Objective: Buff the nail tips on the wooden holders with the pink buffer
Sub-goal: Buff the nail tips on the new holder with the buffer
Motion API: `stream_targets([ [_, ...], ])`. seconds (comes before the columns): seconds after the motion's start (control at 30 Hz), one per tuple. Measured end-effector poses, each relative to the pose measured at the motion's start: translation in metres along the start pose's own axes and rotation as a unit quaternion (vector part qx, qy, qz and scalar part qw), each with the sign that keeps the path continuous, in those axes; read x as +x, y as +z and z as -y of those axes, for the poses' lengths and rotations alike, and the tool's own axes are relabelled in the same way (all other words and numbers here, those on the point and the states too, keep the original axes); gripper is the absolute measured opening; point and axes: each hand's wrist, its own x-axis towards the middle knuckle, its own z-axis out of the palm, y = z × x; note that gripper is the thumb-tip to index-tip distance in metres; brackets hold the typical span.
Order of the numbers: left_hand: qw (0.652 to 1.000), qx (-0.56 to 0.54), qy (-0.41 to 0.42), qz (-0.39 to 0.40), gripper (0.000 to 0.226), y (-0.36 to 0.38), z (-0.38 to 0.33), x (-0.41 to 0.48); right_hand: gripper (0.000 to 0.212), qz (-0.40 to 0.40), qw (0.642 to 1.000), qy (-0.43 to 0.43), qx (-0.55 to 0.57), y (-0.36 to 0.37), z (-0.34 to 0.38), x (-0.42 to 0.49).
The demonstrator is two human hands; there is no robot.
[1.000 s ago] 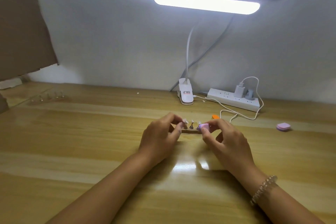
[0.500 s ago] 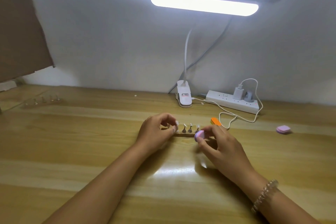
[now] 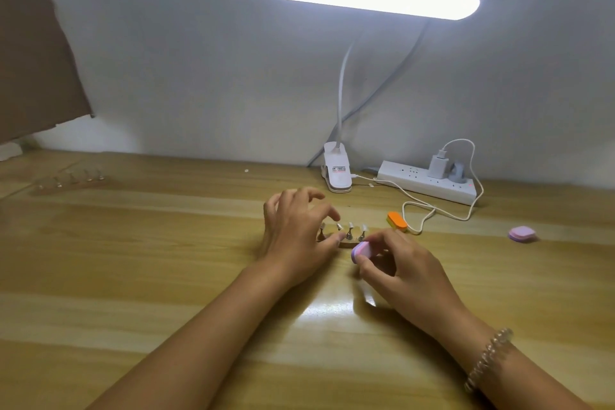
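My right grip (image 3: 399,271) pinches the pink buffer (image 3: 360,250), now drawn back off the nail tips (image 3: 350,228) to five o'clock of the wooden holder (image 3: 346,244). My left grip (image 3: 298,233) arches loosely spread, thumb steadying it. Probably repositioning for another tip.

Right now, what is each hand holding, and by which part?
The right hand pinches the pink buffer by its right part, leaving the left end free. The left hand curls over the wooden holder; whether it grips it cannot be told.
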Motion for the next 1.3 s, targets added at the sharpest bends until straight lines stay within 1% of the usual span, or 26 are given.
stream_targets([
  [0.07, 0.999, 0.032, 0.014, -0.02, 0.018, 0.003, -0.005, -0.002, 0.013, 0.003, 1.0, -0.008, -0.002, 0.001, 0.0, 0.0],
  [0.17, 0.998, 0.037, 0.022, -0.035, 0.013, 0.005, -0.013, -0.006, 0.014, 0.005, 1.0, -0.016, -0.002, 0.002, -0.001, -0.001],
  [0.3, 0.993, 0.06, 0.078, -0.059, 0.012, 0.0, -0.019, -0.009, 0.01, 0.004, 1.0, -0.018, 0.003, 0.001, -0.001, -0.001],
  [0.37, 0.99, 0.053, 0.101, -0.079, 0.011, -0.006, -0.02, -0.011, 0.009, 0.002, 1.0, -0.015, 0.009, 0.0, -0.001, -0.001],
  [0.4, 0.991, 0.03, 0.096, -0.084, 0.012, -0.01, -0.021, -0.012, 0.009, -0.002, 1.0, -0.008, 0.012, 0.0, -0.001, 0.0],
  [0.43, 0.994, -0.001, 0.075, -0.078, 0.013, -0.015, -0.022, -0.014, 0.009, -0.01, 1.0, 0.0, 0.016, -0.001, -0.001, 0.0],
  [0.5, 0.997, -0.076, 0.014, -0.026, 0.014, -0.019, -0.023, -0.017, 0.009, -0.034, 0.999, 0.016, 0.03, -0.002, -0.001, 0.001],
  [0.53, 0.992, -0.123, -0.01, 0.009, 0.012, -0.019, -0.022, -0.02, 0.008, -0.049, 0.998, 0.022, 0.043, -0.003, 0.001, 0.001],
  [0.6, 0.975, -0.212, -0.032, 0.065, 0.006, -0.015, -0.02, -0.024, 0.007, -0.073, 0.995, 0.024, 0.059, -0.007, 0.002, 0.0],
  [0.67, 0.961, -0.249, -0.037, 0.111, 0.006, -0.013, -0.018, -0.027, 0.009, -0.093, 0.994, 0.01, 0.048, -0.011, 0.003, -0.001],
  [0.73, 0.956, -0.255, -0.038, 0.143, 0.008, -0.012, -0.016, -0.03, 0.012, -0.095, 0.994, -0.036, 0.036, -0.013, 0.008, -0.004],
  [0.8, 0.954, -0.251, -0.038, 0.16, 0.007, -0.011, -0.013, -0.029, 0.018, -0.062, 0.993, -0.1, 0.005, -0.01, 0.015, -0.009],
  [0.83, 0.956, -0.24, -0.038, 0.168, 0.013, -0.011, -0.013, -0.029, 0.021, -0.043, 0.992, -0.117, -0.019, -0.009, 0.017, -0.01],
  [0.87, 0.958, -0.226, -0.036, 0.176, 0.017, -0.011, -0.012, -0.029, 0.023, -0.036, 0.992, -0.116, -0.035, -0.007, 0.018, -0.009],
  [0.97, 0.963, -0.196, -0.026, 0.18, 0.013, -0.01, -0.011, -0.03, 0.027, -0.062, 0.996, -0.049, -0.036, -0.011, 0.013, -0.004],
  [1.0, 0.964, -0.191, -0.024, 0.181, 0.013, -0.01, -0.011, -0.03, 0.026, -0.062, 0.996, -0.051, -0.038, -0.011, 0.013, -0.005],
  [1.1, 0.963, -0.192, -0.02, 0.188, 0.018, -0.011, -0.011, -0.03, 0.024, -0.027, 0.994, -0.102, -0.038, -0.007, 0.018, -0.01],
  [1.13, 0.963, -0.193, -0.019, 0.187, 0.018, -0.01, -0.01, -0.029, 0.024, -0.024, 0.995, -0.095, -0.034, -0.007, 0.019, -0.009],
  [1.23, 0.965, -0.186, -0.018, 0.184, 0.012, -0.008, -0.01, -0.03, 0.022, -0.058, 0.997, -0.032, -0.027, -0.01, 0.011, -0.003],
  [1.3, 0.965, -0.185, -0.016, 0.185, 0.013, -0.006, -0.009, -0.031, 0.02, -0.052, 0.996, -0.054, -0.041, -0.009, 0.012, -0.006],
])
